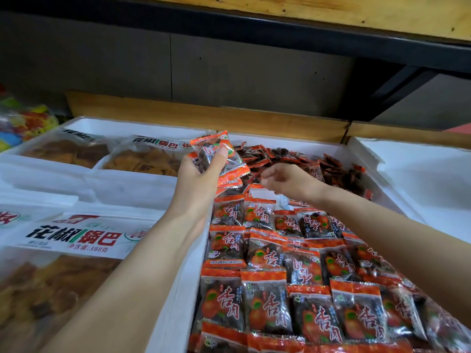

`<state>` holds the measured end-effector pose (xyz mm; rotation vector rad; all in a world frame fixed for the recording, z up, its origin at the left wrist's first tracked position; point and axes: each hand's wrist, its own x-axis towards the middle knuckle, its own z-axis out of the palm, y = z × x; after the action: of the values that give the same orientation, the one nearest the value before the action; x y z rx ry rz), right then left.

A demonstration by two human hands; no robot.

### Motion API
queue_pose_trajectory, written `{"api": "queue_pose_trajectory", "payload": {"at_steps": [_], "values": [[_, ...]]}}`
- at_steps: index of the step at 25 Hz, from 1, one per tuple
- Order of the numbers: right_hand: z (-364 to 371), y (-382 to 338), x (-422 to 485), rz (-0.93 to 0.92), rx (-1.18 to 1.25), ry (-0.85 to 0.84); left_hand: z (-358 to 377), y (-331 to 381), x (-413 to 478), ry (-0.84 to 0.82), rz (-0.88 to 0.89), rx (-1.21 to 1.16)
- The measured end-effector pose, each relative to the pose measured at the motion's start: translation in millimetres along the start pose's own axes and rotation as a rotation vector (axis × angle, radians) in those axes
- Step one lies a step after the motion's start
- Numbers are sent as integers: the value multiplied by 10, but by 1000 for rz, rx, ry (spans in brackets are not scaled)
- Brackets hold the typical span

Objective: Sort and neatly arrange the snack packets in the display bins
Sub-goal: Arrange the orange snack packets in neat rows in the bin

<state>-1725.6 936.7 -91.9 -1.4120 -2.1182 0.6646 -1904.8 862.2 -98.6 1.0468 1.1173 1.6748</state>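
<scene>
Head view: my left hand (201, 174) grips a stack (230, 169), right hand (285, 178) hold unclear; thumb-only clamp may spill it onto near rows (267, 253).

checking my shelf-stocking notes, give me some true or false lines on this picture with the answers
1. The left hand holds a stack of orange packets. True.
2. In the bin, the packets nearest the camera lie in neat rows. True.
3. The far end of that bin is in rows too. False: a loose heap lies there.
4. The right hand rests on the rim. False: it reaches over the loose heap.
5. The left bins hold the same small packets. False: they hold large clear bags.
</scene>
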Motion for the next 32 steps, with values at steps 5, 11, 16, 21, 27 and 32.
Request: {"api": "queue_pose_trajectory", "payload": {"at_steps": [5,11,16,21,27,32], "values": [[150,94,435,-190,-138,-135,-37,-10,23,13,2,5],[227,138,659,-336,-379,-114,-67,-45,72,32,-7,22],[102,96,640,-471,-535,-11,-76,-58,59,18,-11,34],[-72,-112,499,-383,-414,288,-70,-85,76,52,-60,65],[-54,-489,-125,-393,82,446,-41,-115,20,67,-189,50],[72,-331,-384,-372,222,315,17,40,-82,21,-256,-147]]}}
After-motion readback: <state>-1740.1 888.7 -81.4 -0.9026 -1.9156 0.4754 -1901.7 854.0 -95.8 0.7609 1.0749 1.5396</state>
